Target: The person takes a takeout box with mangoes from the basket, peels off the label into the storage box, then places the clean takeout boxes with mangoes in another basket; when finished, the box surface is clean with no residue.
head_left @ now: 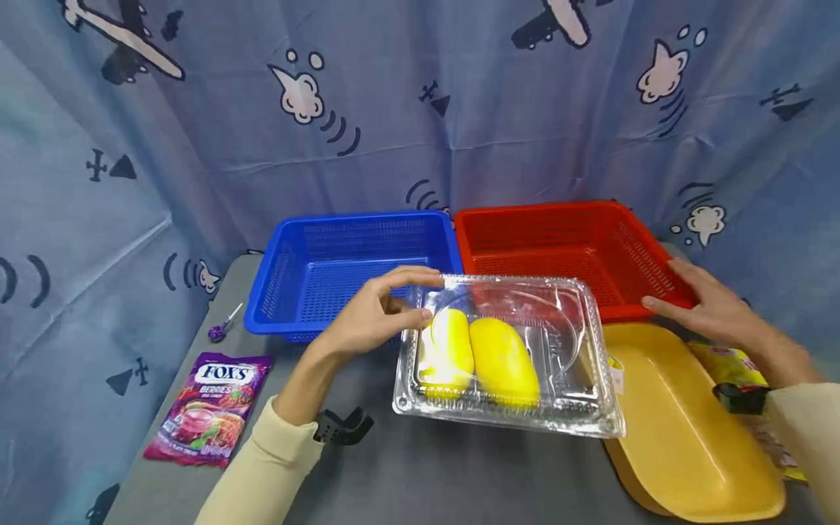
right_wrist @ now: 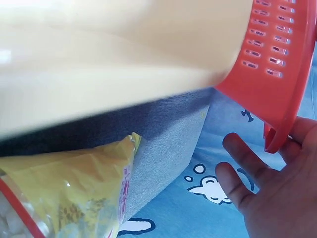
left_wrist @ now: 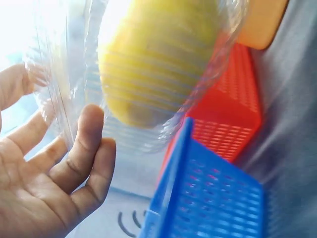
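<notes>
My left hand (head_left: 387, 306) holds a clear plastic clamshell box (head_left: 558, 350) by its left end, raised over the table and tilted. Inside it lie two yellow mangoes (head_left: 502, 361), which fill the left and middle of the box. Close up in the left wrist view, the fingers (left_wrist: 89, 134) pinch the box's edge near one mango (left_wrist: 153, 59). My right hand (head_left: 715, 310) grips the front right corner of a red basket (head_left: 545, 211), thumb on one side and fingers on the other. Two of its fingers (right_wrist: 242, 153) stick out free below the rim.
A blue basket (head_left: 269, 284) stands left of the red one. A yellow tub (head_left: 695, 437) sits in front of the red basket, beside a yellow packet (right_wrist: 74, 183). At left lie a Fox's candy bag (head_left: 206, 408) and a purple lollipop (head_left: 218, 332). A printed curtain hangs behind.
</notes>
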### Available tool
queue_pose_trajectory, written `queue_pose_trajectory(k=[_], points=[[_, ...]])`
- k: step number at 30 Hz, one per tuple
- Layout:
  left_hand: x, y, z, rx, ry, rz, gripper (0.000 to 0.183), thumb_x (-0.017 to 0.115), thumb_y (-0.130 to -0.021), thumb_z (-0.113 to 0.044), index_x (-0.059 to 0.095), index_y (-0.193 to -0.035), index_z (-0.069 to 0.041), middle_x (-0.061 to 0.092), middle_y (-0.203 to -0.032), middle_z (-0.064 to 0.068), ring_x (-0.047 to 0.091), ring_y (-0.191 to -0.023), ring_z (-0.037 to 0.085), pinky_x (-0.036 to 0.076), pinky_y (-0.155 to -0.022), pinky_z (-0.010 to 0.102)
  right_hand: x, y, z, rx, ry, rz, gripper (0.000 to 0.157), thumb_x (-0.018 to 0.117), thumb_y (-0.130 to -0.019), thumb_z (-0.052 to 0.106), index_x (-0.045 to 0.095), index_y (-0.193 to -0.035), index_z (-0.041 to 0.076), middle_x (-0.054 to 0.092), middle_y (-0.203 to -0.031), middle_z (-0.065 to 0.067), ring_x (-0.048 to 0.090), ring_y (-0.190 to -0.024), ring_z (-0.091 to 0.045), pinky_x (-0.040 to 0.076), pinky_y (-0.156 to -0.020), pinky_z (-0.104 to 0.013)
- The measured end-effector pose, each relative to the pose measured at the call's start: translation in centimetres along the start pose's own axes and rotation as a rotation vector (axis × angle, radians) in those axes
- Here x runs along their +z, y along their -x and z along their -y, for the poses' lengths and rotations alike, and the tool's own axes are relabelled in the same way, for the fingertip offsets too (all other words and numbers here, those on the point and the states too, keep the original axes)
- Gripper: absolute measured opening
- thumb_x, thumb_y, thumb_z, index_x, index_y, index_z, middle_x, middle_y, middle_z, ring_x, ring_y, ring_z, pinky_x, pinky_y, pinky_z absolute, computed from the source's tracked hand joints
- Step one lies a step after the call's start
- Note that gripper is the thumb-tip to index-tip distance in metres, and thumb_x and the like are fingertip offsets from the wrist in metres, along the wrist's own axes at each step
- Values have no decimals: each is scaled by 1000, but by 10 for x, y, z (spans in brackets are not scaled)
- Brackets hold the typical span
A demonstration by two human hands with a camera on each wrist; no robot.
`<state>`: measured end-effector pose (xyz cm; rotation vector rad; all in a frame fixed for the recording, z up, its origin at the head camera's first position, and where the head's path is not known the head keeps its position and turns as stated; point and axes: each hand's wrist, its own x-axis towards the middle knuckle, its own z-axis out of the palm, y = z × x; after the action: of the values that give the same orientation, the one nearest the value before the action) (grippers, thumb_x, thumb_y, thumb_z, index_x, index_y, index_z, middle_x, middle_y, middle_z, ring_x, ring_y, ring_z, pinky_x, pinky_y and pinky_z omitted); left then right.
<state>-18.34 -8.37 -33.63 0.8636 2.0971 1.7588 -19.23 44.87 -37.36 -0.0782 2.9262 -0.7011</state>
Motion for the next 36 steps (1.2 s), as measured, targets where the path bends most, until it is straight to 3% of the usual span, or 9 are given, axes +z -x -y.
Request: queue_pose_trajectory(k=[6, 15, 22, 28, 33, 36], points=[[-10, -31, -15, 30, -44, -29, 43, 68, -97, -11, 61, -139, -11, 52, -151, 1, 74, -97, 28, 61, -88, 35, -1, 2, 2, 10, 17, 4, 103, 60, -96, 52, 1, -162, 1, 0, -166, -36, 30, -128, -64, 29, -98, -84], [-15, -78, -17, 16, -30, -76, 46, 70, -95, -15, 62, -140, -14, 52, -152, -3, 76, -94, 27, 58, -91, 35, -1, 3, 4, 23, 41, 1, 105, 61, -95, 54, 2, -162, 0, 1, -166, -34, 31, -130, -64, 33, -99, -82], [-7, -113, -8, 35, -16, -104, 44, 71, -95, -19, 64, -138, -15, 57, -146, -3, 74, -93, 28, 58, -90, 35, -1, 3, 3, 9, 27, -21, 104, 66, -94, 49, 3, -163, 3, 1, -168, -31, 29, -133, -65, 30, -100, -81], [5, -143, 4, 62, -67, -115, 44, 70, -95, -21, 63, -138, -13, 60, -145, 1, 56, -128, 18, 54, -97, 32, 0, 2, 1, 23, 32, -18, 105, 66, -93, 53, 4, -163, 4, 0, -169, -28, 25, -138, -64, 27, -101, -83], [13, -162, 16, 36, -97, -115, 45, 69, -96, -20, 61, -140, -12, 53, -152, 2, 52, -133, 21, 55, -98, 36, 1, 3, 3, 27, 10, -20, 105, 66, -93, 53, 4, -164, 5, 1, -170, -27, 25, -138, -63, 27, -102, -83], [18, -172, 23, 15, -126, -124, 45, 70, -96, -20, 62, -139, -12, 47, -158, 2, 44, -143, 21, 49, -108, 39, 0, 5, 3, 19, 9, -35, 104, 66, -93, 51, 6, -163, 3, 3, -169, -28, 27, -137, -62, 29, -102, -82]])
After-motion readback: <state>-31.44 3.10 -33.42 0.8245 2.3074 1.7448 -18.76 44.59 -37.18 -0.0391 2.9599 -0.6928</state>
